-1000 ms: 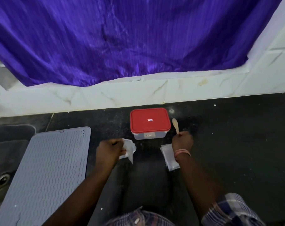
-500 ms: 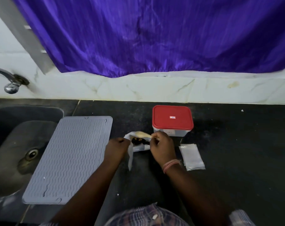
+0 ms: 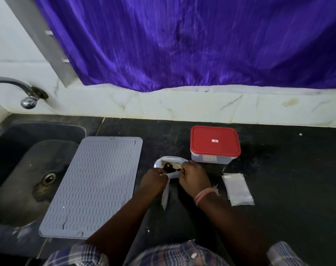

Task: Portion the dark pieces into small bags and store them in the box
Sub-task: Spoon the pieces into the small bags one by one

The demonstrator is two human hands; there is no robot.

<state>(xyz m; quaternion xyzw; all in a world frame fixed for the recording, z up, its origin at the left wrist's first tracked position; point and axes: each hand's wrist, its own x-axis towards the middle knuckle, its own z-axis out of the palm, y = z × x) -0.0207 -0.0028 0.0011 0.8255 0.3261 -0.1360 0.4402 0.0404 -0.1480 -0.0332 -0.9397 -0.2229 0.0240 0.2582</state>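
Note:
A white plastic bag [image 3: 161,162] lies open on the black counter, with dark pieces [image 3: 168,167] showing in its mouth. My left hand [image 3: 153,180] grips the bag's near-left edge. My right hand [image 3: 194,176] holds a pale wooden spoon [image 3: 176,166] whose bowl lies inside the bag among the dark pieces. Behind and to the right stands the clear box with a red lid [image 3: 215,144], lid on. A flat stack of small clear bags [image 3: 237,189] lies on the counter right of my right wrist.
A grey ribbed silicone mat [image 3: 92,185] lies left of the bag, beside the dark sink [image 3: 29,169] with its tap [image 3: 29,100]. A purple curtain [image 3: 201,41] hangs over the white tiled wall behind the black counter [image 3: 297,179].
My right hand has brought the spoon from beside the box over into the opened bag. The view has swung left, now showing the sink and tap.

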